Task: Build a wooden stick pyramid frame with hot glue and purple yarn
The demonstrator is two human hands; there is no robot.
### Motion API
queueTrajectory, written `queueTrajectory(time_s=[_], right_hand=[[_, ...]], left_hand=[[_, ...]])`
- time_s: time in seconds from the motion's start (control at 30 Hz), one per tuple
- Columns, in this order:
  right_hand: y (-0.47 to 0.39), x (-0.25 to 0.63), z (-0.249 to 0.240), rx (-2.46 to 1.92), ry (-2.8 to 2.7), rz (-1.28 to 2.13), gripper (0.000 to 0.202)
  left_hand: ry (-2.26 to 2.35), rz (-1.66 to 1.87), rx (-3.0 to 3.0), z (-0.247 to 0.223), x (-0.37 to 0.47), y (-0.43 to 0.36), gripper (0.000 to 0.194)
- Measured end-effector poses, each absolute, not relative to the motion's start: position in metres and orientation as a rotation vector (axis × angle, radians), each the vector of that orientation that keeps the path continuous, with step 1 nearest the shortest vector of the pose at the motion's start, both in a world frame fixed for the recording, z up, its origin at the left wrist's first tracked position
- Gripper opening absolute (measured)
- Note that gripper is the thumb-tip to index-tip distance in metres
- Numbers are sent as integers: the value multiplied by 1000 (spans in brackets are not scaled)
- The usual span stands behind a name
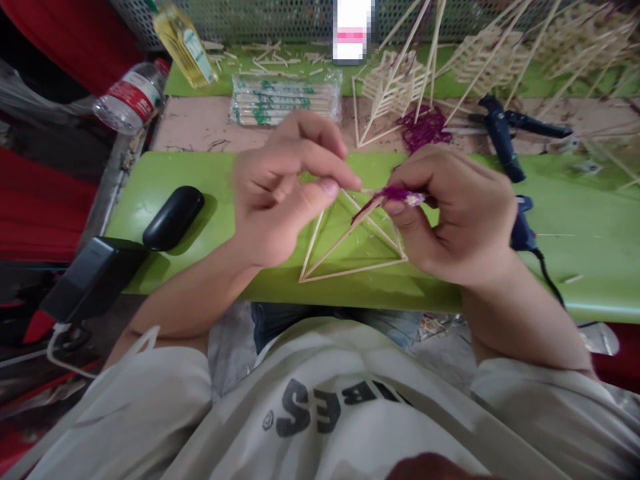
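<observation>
Right hand point(455, 213) pinches purple thread point(395, 194) atop the stick frame point(353, 270) on the green bench point(145, 177), left hand point(280, 193) curled alongside, its grip indeterminable, black case point(173, 218) leftward, blue tool point(523, 225) partly obscured by the right hand.

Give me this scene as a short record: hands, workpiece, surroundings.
Right hand: fingers pinch the purple-threaded top of the frame
Left hand: thumb and index finger nearly together beside that top; grip unclear
Workpiece: thin sticks joined in a pyramid-like shape
Support: green bench; frame's base appears to rest on it
Left side: black case
Behind hands: stick packet, purple tangle
</observation>
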State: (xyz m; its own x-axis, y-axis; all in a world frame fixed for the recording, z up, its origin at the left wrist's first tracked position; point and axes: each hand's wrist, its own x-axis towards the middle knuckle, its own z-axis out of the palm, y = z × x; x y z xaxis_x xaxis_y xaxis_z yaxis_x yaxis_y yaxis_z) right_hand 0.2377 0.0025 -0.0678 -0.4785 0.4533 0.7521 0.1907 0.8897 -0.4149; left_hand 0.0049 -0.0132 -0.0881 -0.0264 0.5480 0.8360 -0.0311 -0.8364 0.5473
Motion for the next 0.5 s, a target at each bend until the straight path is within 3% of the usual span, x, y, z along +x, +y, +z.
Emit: queueTrajectory(time_s=[0.07, 0.4, 0.5], right_hand=[[8, 241, -69, -414, -2083, 322, 9], [21, 243, -64, -237, -2120, 483, 4], [20, 245, -69, -345, -2116, 515, 12]], left_hand=[[545, 1997, 1707, -84, 3, -14, 21], [712, 1547, 1656, -90, 10, -23, 42], [729, 1557, 1643, -91, 13, -24, 48]])
